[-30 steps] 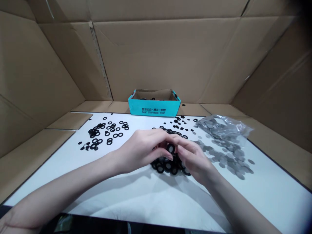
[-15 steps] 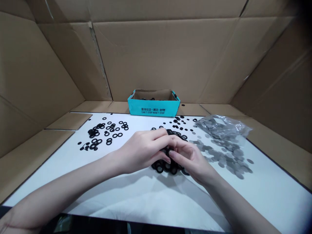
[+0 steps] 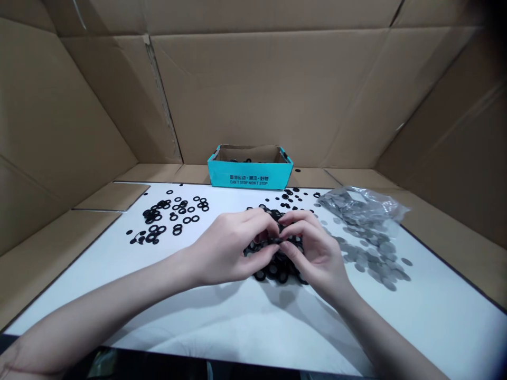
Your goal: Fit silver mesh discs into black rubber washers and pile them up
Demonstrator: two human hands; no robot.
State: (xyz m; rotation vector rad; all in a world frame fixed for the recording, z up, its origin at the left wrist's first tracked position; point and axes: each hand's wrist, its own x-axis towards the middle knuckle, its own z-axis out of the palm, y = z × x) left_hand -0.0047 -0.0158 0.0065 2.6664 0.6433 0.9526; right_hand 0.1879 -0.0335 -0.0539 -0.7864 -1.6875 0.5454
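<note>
Over a pile of black rings with pale centres, both hands meet fingertip to fingertip. My left hand pinches one side of a small dark piece. The thumb and index finger of my right hand close on its other side. The piece is mostly hidden by the fingers, so its exact shape cannot be made out. Part of the pile shows below and between the hands.
Loose black rings lie at left on the white table. A turquoise box holding black pieces stands at the back. Grey discs and a clear bag of discs are at right. Small black pieces lie behind the pile.
The right hand has shifted slightly up and right, and its fingers have come out from under the left hand's. A small dark piece now shows between the fingertips.
</note>
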